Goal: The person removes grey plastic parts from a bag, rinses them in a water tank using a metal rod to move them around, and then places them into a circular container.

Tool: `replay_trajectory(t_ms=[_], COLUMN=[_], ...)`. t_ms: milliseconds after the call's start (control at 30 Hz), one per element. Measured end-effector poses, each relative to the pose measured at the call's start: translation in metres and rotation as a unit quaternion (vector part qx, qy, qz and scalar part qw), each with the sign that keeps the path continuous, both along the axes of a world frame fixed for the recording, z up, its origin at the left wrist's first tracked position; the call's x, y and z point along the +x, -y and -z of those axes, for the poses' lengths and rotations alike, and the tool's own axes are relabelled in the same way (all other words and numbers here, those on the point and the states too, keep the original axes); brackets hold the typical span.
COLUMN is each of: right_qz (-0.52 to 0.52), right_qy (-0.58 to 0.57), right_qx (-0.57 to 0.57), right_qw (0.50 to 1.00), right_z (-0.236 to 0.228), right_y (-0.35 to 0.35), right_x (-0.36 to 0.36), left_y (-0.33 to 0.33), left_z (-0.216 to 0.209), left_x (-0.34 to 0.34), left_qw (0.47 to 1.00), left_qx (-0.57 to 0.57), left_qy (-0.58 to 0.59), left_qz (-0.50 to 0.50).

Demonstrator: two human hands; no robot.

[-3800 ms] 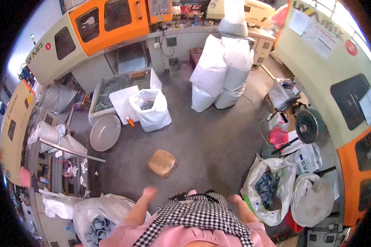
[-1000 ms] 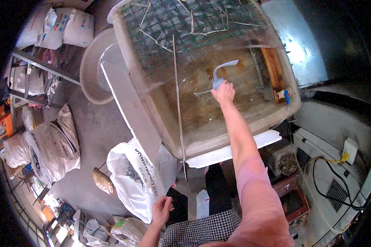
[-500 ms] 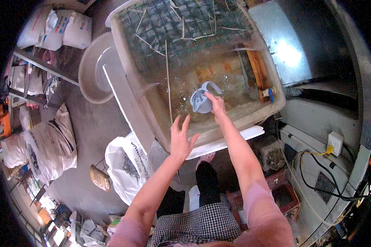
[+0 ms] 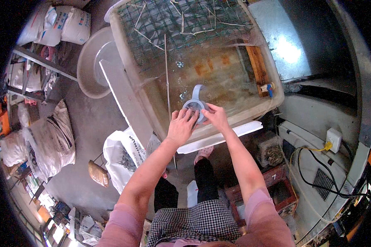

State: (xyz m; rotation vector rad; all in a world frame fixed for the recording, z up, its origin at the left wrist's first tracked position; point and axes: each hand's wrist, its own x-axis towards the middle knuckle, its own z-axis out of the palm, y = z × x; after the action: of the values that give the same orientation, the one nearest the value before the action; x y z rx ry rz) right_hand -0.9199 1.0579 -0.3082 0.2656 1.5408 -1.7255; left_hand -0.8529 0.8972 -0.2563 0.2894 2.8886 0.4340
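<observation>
A pale blue-grey plastic jug (image 4: 198, 106) with a loop handle is held over the near side of a large water-filled tub (image 4: 231, 131). Its open mouth faces up toward me and the handle points to the far side. My right hand (image 4: 217, 117) grips the jug's right side, thumb at the rim. From the left, my left hand (image 4: 181, 127) is on the jug, its fingers bent over the rim and partly inside the mouth. The left thumb is hidden, as is whatever the jug contains.
Green wire mesh (image 4: 185, 24) covers the tub's far part. A thin rod (image 4: 167, 78) lies across the tub's left side. A blue-handled tap (image 4: 269, 89) sits at the right wall. White boards (image 4: 119, 94) edge the tub. A round basin (image 4: 88, 61) and a white bag (image 4: 121, 152) stand leftward.
The jug has come nearer to me and turned, its handle now pointing away. My left hand, previously apart with fingers spread, has moved onto the jug. My right hand keeps its grip.
</observation>
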Motion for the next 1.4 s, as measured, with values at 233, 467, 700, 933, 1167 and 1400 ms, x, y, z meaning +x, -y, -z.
replay_trajectory(t_ms=[233,467,700,933,1167,1400], right_qz=[0.024,0.054,0.068,0.025,-0.024,0.054], right_qy=[-0.007,-0.015,-0.034,-0.117,-0.17,-0.062], right_qx=[-0.022,-0.07,-0.077,-0.031,0.054,0.031], right_qw=[0.999,0.996,0.994,0.992,0.984,0.996], right_z=[-0.001,0.002,0.002,-0.004,-0.017,-0.02], right_y=[-0.003,0.006,0.004,0.011,0.017,0.021], right_x=[0.006,0.012,0.017,0.015,0.014,0.025], left_y=[0.008,0.004,0.0,-0.001,0.0,-0.01], left_z=[-0.006,-0.006,-0.009,-0.009,-0.01,-0.016], left_x=[-0.005,-0.004,-0.01,-0.001,0.002,0.007], left_qw=[0.997,0.999,0.999,0.992,1.0,0.97], left_qx=[-0.003,0.025,0.033,0.106,0.019,0.163], left_qy=[-0.022,-0.007,-0.014,-0.021,-0.008,0.01], left_qz=[0.073,0.025,0.012,-0.061,-0.004,-0.181])
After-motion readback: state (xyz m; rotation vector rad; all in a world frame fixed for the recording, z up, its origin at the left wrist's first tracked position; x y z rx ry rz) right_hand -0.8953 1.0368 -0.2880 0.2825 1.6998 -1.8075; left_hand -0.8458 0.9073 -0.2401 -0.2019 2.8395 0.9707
